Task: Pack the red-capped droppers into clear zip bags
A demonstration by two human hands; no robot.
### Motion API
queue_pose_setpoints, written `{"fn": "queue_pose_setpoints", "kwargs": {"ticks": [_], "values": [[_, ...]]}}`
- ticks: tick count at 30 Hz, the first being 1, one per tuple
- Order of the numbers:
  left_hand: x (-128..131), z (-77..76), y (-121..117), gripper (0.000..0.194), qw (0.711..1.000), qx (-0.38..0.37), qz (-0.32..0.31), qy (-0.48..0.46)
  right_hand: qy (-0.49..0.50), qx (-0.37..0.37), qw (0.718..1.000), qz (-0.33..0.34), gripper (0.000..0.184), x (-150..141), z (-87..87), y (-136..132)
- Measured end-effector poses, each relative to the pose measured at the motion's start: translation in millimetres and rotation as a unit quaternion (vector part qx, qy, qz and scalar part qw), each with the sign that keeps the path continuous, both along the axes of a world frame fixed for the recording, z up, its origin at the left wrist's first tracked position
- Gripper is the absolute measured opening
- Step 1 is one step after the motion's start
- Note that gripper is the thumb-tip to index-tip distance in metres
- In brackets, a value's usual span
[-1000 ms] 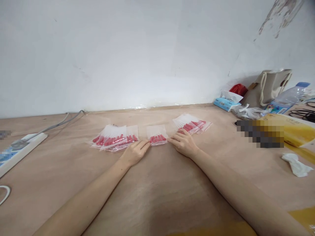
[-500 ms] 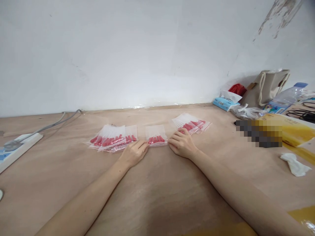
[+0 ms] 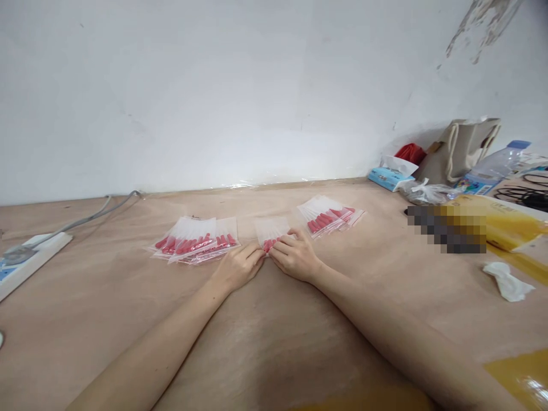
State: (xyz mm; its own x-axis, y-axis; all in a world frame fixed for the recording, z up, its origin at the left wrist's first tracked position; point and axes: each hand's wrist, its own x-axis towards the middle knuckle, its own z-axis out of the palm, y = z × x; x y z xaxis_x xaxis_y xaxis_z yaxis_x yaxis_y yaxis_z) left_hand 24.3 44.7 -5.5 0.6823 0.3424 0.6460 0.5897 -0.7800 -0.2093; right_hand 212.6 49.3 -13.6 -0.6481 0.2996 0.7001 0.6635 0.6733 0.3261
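Observation:
A small clear zip bag (image 3: 270, 226) with several red pieces in it lies flat on the table between my hands. My left hand (image 3: 242, 264) has its fingers closed on the bag's near left corner. Closed on the near edge beside it, my right hand (image 3: 298, 256) covers most of the bag's right side and some of the red pieces. The fingertips of both hands nearly meet. To the left is a fanned pile of similar bags (image 3: 188, 237) with red pieces; a second fanned pile (image 3: 327, 214) lies beyond my right hand.
Far left, a white power strip (image 3: 47, 260) carries a grey cable (image 3: 94, 212). At the right stand a blue tissue pack (image 3: 389, 178), a cloth bag (image 3: 436, 160) and a plastic bottle (image 3: 492, 168). Nearer are a yellow package (image 3: 505, 222), a blurred-out dark object (image 3: 445, 228) and a crumpled tissue (image 3: 508, 282).
My right hand has slid left along the bag's near edge to close beside my left hand, covering part of the bag. My left hand has moved slightly right.

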Motion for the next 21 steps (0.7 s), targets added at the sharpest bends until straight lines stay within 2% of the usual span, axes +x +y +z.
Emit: {"fn": "queue_pose_setpoints", "kwargs": {"ticks": [7, 15, 21], "values": [[-1.9, -1.4, 0.6, 0.013, 1.000, -0.015, -0.006, -0.014, -0.020, 0.008, 1.000, -0.016, 0.025, 10.1, 2.4, 2.1], [-8.5, -2.2, 1.2, 0.015, 0.999, -0.037, -0.011, -0.024, -0.029, -0.003, 0.999, -0.040, 0.022, 39.7, 3.4, 3.8], [-10.3, -3.7, 2.5, 0.015, 0.998, -0.048, -0.011, -0.028, -0.033, 0.000, 0.996, -0.084, 0.030, 43.9, 1.0, 8.0]]}}
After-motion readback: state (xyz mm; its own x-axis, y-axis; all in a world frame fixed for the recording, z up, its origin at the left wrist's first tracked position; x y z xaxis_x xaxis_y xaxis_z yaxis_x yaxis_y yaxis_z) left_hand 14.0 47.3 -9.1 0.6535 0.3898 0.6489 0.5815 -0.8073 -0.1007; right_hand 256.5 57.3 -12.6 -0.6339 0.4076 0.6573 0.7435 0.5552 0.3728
